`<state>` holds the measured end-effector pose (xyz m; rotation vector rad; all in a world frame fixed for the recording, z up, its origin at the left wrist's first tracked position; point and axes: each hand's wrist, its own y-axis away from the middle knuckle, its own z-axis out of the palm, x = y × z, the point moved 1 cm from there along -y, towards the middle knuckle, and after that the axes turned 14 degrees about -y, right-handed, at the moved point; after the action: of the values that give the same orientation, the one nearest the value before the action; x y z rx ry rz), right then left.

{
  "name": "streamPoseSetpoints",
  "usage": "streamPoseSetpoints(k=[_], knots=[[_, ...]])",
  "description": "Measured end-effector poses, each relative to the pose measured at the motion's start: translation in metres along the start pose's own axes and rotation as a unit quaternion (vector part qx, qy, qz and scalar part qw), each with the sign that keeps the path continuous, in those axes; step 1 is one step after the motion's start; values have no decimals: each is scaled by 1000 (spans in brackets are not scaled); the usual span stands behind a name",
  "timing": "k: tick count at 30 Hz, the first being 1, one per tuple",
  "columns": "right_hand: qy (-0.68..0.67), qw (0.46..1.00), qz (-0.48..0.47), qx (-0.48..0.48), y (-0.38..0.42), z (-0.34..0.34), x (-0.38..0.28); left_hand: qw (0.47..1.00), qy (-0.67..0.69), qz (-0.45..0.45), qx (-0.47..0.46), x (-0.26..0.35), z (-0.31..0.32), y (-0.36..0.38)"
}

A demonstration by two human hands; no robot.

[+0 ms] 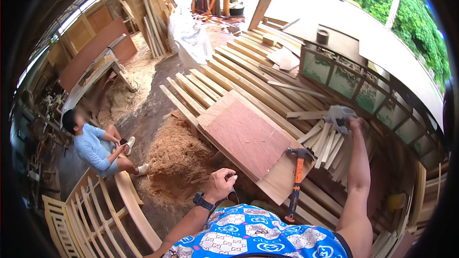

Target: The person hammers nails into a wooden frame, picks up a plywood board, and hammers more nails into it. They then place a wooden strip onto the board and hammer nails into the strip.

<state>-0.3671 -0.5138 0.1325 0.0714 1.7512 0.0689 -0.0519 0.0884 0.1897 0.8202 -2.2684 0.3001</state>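
My right hand (355, 124) reaches out to the right and grips a crumpled clear plastic bag (339, 116) over a bundle of short wooden strips (328, 144). What the bag contains is too blurred to tell. Lower and nearer my body, my left hand (220, 183) is closed with the fingers curled in, and whether something small is inside them stays hidden. Between the hands lies a reddish plywood panel (248, 134) on a paler board (275, 181). A hammer (297, 177) with an orange and black handle rests across the board's right corner.
Long wooden beams (239, 74) lie side by side under the boards. A sawdust heap (177, 157) covers the floor at left. Another person (98, 145) sits near a slatted wooden frame (103, 210). A glazed window frame (363, 86) stands along the right side.
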Motion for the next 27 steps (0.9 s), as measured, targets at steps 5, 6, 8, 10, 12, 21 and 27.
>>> streamPoseSetpoints(k=[5, 6, 8, 10, 12, 21, 27], knots=[[273, 961, -36, -12, -39, 3, 39, 1000, 12, 8, 5, 9, 7, 0], [334, 936, -105, 12, -36, 7, 42, 1000, 21, 0, -13, 8, 11, 1], [424, 894, -140, 29, -31, 19, 37, 999, 6, -16, -34, 5, 14, -1], [441, 890, -118, 10, -25, 23, 32, 1000, 10, -6, -26, 10, 15, 0], [465, 881, -67, -55, -14, 34, 25, 1000, 17, 10, -19, 7, 18, 3], [545, 821, -88, -146, -9, 47, 17, 1000, 22, -14, 2, -7, 18, 12], [526, 835, -88, -133, -20, 53, 17, 1000, 9, -28, 7, -13, 17, 20]])
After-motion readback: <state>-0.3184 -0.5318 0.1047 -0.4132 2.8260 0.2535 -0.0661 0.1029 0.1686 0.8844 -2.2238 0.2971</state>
